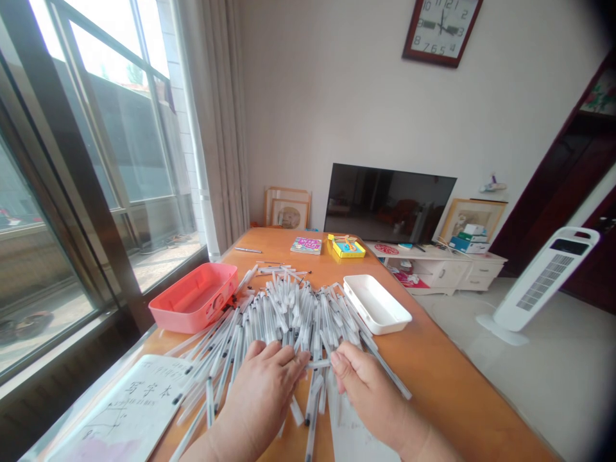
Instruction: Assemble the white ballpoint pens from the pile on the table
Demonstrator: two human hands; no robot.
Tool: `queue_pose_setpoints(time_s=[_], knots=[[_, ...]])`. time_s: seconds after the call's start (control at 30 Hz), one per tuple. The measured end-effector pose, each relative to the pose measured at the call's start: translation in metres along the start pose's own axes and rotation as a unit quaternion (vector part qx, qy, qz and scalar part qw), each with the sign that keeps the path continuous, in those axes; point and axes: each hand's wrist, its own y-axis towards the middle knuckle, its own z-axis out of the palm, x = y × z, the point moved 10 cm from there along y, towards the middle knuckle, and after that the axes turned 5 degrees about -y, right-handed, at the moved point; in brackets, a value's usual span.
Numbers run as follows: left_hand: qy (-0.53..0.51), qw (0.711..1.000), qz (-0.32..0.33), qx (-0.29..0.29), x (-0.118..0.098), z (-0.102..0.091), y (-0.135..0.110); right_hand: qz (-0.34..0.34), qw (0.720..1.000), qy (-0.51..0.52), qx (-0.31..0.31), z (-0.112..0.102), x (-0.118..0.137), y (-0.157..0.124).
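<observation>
A large heap of clear plastic pens (289, 308), many with black parts, spreads over the wooden table in front of me. Between my hands a short length of a translucent pen (318, 364) shows, lying roughly level above the heap. My left hand (269, 385) is closed around its left end, knuckles up. On the other end, my right hand (359, 378) pinches with thumb and forefinger. The pen's two ends are hidden in the fingers. Loose pens lie below and between my hands.
A pink tray (161, 312) stands left of the heap, a white tray (404, 317) right. A notebook (120, 410) lies front left, with paper (356, 430) under my right wrist. Farther back are a book (306, 245), a yellow box (349, 249) and a single pen (248, 250).
</observation>
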Motion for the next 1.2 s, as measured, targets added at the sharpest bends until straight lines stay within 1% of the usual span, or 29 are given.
queue_pose_setpoints(time_s=[0.13,0.2,0.33,0.43,0.57,0.67,0.77,0.93,1.03,1.2], knots=[[-0.004,1.0,0.0,0.003,0.0,0.0,0.0,0.001,0.999,0.039,0.018,0.003,-0.004,0.0],[-0.001,1.0,0.0,0.001,0.0,0.0,0.0,0.011,0.998,0.051,0.018,0.003,-0.008,0.0],[0.001,1.0,-0.005,0.003,0.001,0.002,0.0,0.02,0.999,0.033,0.012,0.004,-0.012,0.002],[-0.007,1.0,-0.014,0.011,0.003,0.002,0.0,0.013,0.999,0.023,0.025,0.005,-0.012,0.002],[-0.012,1.0,-0.016,0.022,0.002,0.001,0.0,0.011,0.998,0.05,0.043,0.007,-0.013,0.001],[-0.01,0.999,-0.019,0.028,0.002,0.0,0.001,0.021,0.998,0.047,0.028,0.005,-0.016,0.002],[-0.011,0.999,-0.016,0.033,0.002,0.002,0.001,0.015,0.999,0.031,0.014,0.004,-0.016,0.003],[-0.017,0.999,-0.013,0.029,0.003,0.003,0.001,0.005,0.999,0.038,0.023,0.004,-0.015,0.004],[-0.018,1.0,-0.012,0.023,0.003,0.003,0.001,0.017,0.999,0.041,0.016,0.002,-0.017,0.003],[-0.022,0.999,-0.012,0.024,0.003,0.004,0.001,0.031,0.997,0.061,0.033,0.009,-0.02,0.004]])
